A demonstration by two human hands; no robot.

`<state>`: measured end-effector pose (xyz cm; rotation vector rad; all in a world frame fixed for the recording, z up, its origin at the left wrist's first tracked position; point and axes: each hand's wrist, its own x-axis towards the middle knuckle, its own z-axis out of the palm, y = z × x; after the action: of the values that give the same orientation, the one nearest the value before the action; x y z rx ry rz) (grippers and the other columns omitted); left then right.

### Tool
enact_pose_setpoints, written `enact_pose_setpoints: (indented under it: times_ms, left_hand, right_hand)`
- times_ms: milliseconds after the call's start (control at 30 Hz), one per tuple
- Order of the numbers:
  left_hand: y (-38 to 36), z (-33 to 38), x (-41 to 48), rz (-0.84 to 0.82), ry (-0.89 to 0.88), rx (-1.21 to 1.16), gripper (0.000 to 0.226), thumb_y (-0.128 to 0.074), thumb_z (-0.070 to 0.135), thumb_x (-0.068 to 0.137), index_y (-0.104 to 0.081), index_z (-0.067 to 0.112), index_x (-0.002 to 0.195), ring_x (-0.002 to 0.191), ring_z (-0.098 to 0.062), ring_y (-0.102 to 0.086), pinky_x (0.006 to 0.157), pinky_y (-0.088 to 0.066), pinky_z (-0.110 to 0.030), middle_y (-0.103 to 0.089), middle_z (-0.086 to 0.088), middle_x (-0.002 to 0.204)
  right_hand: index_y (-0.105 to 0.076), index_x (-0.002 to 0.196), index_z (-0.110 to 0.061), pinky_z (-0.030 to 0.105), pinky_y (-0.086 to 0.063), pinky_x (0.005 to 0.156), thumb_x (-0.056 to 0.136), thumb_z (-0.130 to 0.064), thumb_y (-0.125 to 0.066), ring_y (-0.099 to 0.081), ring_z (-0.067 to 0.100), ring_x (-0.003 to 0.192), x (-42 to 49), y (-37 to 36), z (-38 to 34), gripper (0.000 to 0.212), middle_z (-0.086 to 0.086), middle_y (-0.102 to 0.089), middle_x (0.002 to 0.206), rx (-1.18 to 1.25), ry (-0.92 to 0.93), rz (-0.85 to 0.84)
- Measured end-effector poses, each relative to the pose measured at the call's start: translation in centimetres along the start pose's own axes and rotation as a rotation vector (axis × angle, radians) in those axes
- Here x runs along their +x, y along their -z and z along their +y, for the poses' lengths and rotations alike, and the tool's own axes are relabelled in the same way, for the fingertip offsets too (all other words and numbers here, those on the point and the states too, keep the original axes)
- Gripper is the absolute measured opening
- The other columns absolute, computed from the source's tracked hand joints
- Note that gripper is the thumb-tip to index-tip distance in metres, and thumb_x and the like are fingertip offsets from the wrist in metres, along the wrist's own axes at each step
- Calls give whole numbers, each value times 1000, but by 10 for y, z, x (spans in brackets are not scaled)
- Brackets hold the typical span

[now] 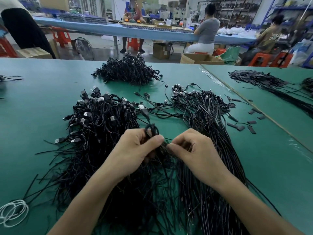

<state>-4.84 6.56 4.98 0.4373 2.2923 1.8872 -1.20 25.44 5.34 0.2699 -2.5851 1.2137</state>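
At the lower left corner of the green table mat (33, 116) lies a loose coil of thin white wire (13, 212). Just right of it, a broad heap of coiled black USB cables with silver plugs (101, 116) spreads from the middle of the mat down toward the near edge, its loose tails fanning outward. Farther back, well apart from this heap, sits a second mound of tangled black cables (128, 72). Over the near part of the heap the left hand (135, 150) has its fingers and thumb curled round a small looped black cable (152, 130), gripping it just below the loop, which stands up above the knuckles; a cable runs on from the loop to a silver-tipped plug (142, 107) lying on the mat beyond. Close beside it, the right hand (191, 150) has its fingers curled, thumb and forefinger pinching a thin black strand that leads across to the left thumb; whether this strand is the cable's own tail or a separate tie cannot be told. Under and beyond the right hand a long sheaf of straight black cables (203, 116) reaches away from the near edge, small connectors at its far end. Right of that, short flat black sleeve pieces (240, 128) are scattered near the mat's seam, and past the seam lies a pile of black strips (257, 80).
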Motion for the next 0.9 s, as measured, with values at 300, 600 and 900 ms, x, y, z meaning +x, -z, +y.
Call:
enact_pose_setpoints:
  times_ms: [300,600,900]
  left_hand:
    - [73,-15,52,566,-19,620,57,-70,45,88,-54,10,130,77,-21,-65,66,-54,-33,-64,-2,84]
    - [64,-16,66,799,-216,755,24,-71,30,92,-51,16,94,61,-18,-55,52,-36,-28,-51,8,69]
    - [-11,-15,47,32,-458,764,56,-71,28,88,-46,40,137,94,-5,-57,76,-57,-26,-53,11,111]
  right_hand:
    - [-47,132,-14,33,-43,78,98,-48,-52,-54,25,108,-1,0,80,48,7,-51,124,-590,-572,-120]
    - [-58,97,-11,33,-47,64,101,-24,-47,-57,23,76,23,-8,76,18,7,-59,95,-572,-695,-126]
    - [-55,92,-15,33,-50,57,103,-15,-45,-56,13,61,28,13,32,15,1,-59,75,167,-418,-35]
